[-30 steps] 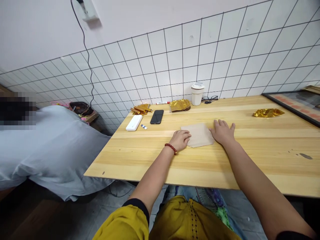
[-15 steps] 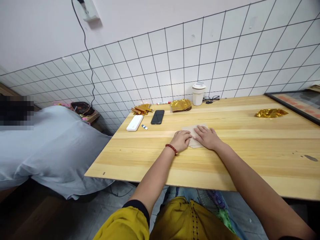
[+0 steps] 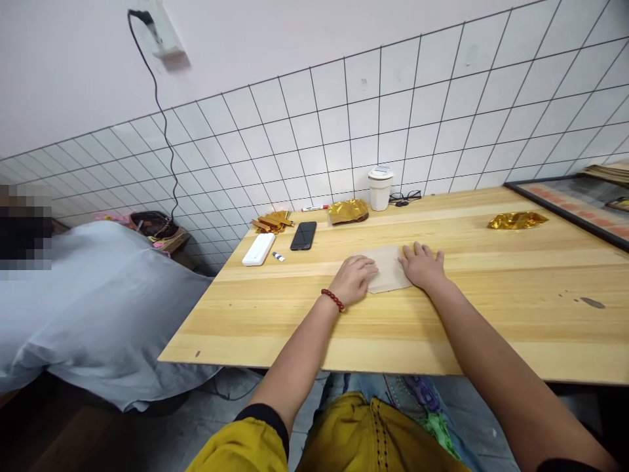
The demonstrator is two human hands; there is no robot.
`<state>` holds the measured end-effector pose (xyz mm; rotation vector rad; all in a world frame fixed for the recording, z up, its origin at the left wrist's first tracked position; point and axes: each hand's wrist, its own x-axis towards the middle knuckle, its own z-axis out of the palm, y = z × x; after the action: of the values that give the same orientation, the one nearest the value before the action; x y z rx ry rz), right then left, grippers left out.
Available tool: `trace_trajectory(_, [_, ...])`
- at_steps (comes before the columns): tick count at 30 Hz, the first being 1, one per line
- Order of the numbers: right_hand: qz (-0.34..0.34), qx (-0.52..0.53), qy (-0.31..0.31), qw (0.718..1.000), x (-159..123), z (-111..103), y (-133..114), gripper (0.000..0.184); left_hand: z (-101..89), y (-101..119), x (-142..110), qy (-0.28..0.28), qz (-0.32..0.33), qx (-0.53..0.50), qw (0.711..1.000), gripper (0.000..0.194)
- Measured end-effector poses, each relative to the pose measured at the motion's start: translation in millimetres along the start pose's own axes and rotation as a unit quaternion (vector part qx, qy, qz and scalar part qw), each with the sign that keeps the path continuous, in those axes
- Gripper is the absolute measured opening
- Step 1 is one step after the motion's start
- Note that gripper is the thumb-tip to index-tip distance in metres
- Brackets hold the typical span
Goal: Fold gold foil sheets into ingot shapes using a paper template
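Observation:
A flat piece of beige paper [image 3: 389,270] lies on the wooden table in front of me. My left hand [image 3: 352,279], with a red bead bracelet [image 3: 333,299] at its wrist, rests on the paper's left side with its fingers stretched out and slightly bent. At the right edge of the sheet, my right hand [image 3: 423,265] lies flat with its fingers spread. Neither hand grips anything. The part of the sheet under my left fingers is hidden.
Toward the wall stand gold foil strips [image 3: 273,221], a white power bank [image 3: 258,250], a phone [image 3: 303,236], a gold foil stack [image 3: 348,211], a lidded cup [image 3: 380,188] and glasses [image 3: 405,196]. Gold foil [image 3: 517,221] lies right, near a black frame [image 3: 565,203]. A person in grey [image 3: 103,301] is left.
My right hand has slid rightward off the middle of the paper to its right edge, uncovering more of it. My left hand stays on the left side. The view has shifted slightly.

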<state>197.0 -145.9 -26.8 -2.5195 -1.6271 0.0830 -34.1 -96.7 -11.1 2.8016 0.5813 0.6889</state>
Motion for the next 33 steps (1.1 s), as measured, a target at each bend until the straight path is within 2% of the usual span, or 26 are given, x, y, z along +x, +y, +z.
trace_trajectory(2, [-0.001,-0.002,0.003,1.000,-1,0,-1,0.061,0.8,3,1,-0.031,0.015,-0.031,0.999,0.039])
trace_trajectory(4, [-0.001,-0.003,0.003,1.000,-2,-1,-3,0.061,2.9,5,2,-0.061,0.015,-0.049,0.997,0.057])
trace_trajectory(6, [-0.001,-0.003,0.001,1.000,-3,-3,-4,0.060,5.2,4,3,-0.071,0.007,-0.051,0.996,0.066])
trace_trajectory(11, [-0.011,0.002,0.004,1.000,-3,-8,0,0.057,8.0,0,2,-0.056,-0.002,-0.053,0.997,0.035])
trace_trajectory(16, [-0.033,0.026,0.034,0.999,1,-7,11,0.049,8.3,-4,-1,-0.042,0.009,-0.046,0.998,0.034])
trace_trajectory(18, [-0.042,0.055,0.061,0.996,4,-7,14,0.047,8.4,-6,-1,-0.031,0.007,-0.046,0.998,0.035])
trace_trajectory(21, [-0.071,0.127,0.157,0.977,6,-5,13,0.049,8.3,-8,-2,-0.019,0.005,-0.052,0.998,0.026])
trace_trajectory(23, [-0.136,0.156,0.212,0.955,6,-2,8,0.052,7.9,-7,-1,-0.017,0.012,-0.070,0.997,0.025])
trace_trajectory(24, [-0.180,0.158,0.221,0.945,5,-1,4,0.054,7.6,-6,-1,-0.016,0.015,-0.083,0.996,0.027])
trace_trajectory(27, [-0.284,0.139,0.174,0.933,0,5,-10,0.057,6.3,-3,0,-0.011,0.003,-0.109,0.994,0.032])
trace_trajectory(31, [-0.337,0.086,0.048,0.936,-8,10,-24,0.065,1.9,2,1,-0.013,-0.062,-0.057,0.996,0.025])
trace_trajectory(33, [-0.347,0.062,0.009,0.936,-10,10,-26,0.070,-0.4,5,1,-0.039,-0.099,-0.018,0.994,0.046])
